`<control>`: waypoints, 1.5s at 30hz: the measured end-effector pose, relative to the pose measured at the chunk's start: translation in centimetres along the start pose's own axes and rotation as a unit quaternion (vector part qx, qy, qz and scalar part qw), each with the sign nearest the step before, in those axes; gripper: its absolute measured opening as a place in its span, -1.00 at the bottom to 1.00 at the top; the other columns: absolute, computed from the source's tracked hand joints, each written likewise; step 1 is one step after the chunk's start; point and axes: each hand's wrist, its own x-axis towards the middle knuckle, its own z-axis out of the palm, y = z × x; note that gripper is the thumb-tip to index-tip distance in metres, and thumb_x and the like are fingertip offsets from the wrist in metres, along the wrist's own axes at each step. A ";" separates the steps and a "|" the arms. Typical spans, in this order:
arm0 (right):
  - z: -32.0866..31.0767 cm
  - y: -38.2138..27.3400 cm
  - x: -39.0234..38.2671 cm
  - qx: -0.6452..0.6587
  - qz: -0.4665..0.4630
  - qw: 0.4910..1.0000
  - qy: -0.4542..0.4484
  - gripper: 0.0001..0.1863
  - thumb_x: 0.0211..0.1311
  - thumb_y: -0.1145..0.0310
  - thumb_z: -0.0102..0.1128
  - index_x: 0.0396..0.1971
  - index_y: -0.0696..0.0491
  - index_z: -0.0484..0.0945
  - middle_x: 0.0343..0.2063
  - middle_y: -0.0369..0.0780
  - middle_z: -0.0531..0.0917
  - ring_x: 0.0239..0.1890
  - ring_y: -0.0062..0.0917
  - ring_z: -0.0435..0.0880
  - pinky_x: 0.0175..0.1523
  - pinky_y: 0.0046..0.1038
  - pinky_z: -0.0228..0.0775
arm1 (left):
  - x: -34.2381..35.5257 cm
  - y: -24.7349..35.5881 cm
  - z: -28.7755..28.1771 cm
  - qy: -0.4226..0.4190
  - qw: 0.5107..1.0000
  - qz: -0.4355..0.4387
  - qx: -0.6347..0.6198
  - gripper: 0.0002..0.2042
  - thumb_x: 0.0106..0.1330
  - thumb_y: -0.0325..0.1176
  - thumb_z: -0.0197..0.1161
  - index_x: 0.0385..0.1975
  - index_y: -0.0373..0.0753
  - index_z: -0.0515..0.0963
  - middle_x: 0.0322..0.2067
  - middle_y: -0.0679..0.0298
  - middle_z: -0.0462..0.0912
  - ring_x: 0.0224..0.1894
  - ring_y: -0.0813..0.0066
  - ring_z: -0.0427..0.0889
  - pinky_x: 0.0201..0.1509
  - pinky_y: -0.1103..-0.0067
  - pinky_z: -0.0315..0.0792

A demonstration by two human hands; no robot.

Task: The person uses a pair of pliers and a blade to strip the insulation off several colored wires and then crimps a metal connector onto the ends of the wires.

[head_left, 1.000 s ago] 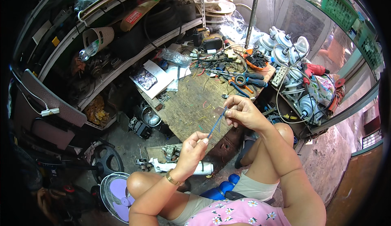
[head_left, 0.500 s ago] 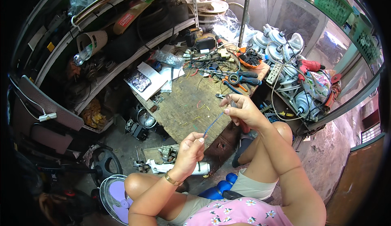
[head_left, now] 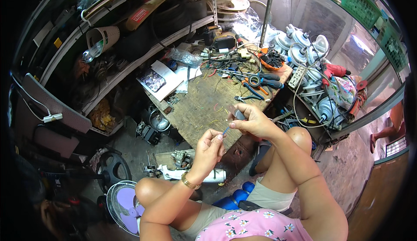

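Our left hand (head_left: 210, 147) is closed, thumb and fingertips pinching a blue wire (head_left: 226, 130) above the near end of the table (head_left: 191, 102). The bit of wire we can see is short and slants up to the thumb of our right hand (head_left: 249, 122), near the table's right edge. That hand is curled, thumb and fingers closed on a grey piece (head_left: 239, 113); we cannot tell what it is. Pliers (head_left: 248, 98) lie just beyond, by the right edge. White paper (head_left: 171, 84) lies by the left edge, and cables (head_left: 217, 63) crowd the far end.
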 end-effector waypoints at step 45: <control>-10.8 -1.3 -3.4 0.310 -0.183 0.888 0.287 -0.79 0.38 0.22 -0.18 -0.13 0.00 0.32 -0.51 -0.22 0.50 -0.57 -0.51 0.52 -0.44 -0.46 0.41 | 19.9 -5.0 -4.0 0.157 0.850 0.207 0.457 -0.85 0.19 -0.41 0.19 -0.30 -0.30 0.59 -0.33 0.15 0.62 -0.33 0.33 0.61 -0.23 0.49 0.46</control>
